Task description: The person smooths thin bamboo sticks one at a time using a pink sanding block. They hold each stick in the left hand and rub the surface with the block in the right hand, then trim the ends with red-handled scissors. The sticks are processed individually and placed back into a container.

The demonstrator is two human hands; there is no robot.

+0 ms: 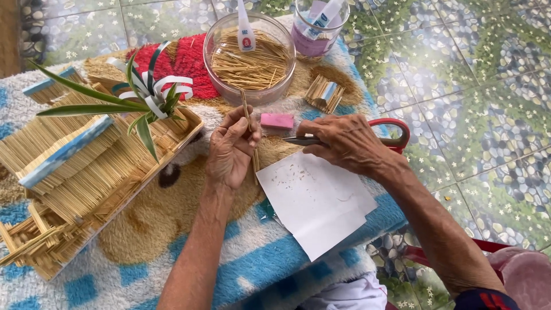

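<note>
My left hand pinches a few thin wooden sticks, held upright above a carpet-covered table. My right hand grips red-handled scissors, blades pointing left toward the sticks. A white sheet of paper lies under and in front of both hands, dusted with small trimmings. A pink eraser-like block lies just beyond the hands.
A clear round bowl of loose sticks stands at the back, a clear cup beside it. A stick-built model house with a leafy ribboned plant fills the left. A small stick bundle lies nearby. Tiled floor lies right.
</note>
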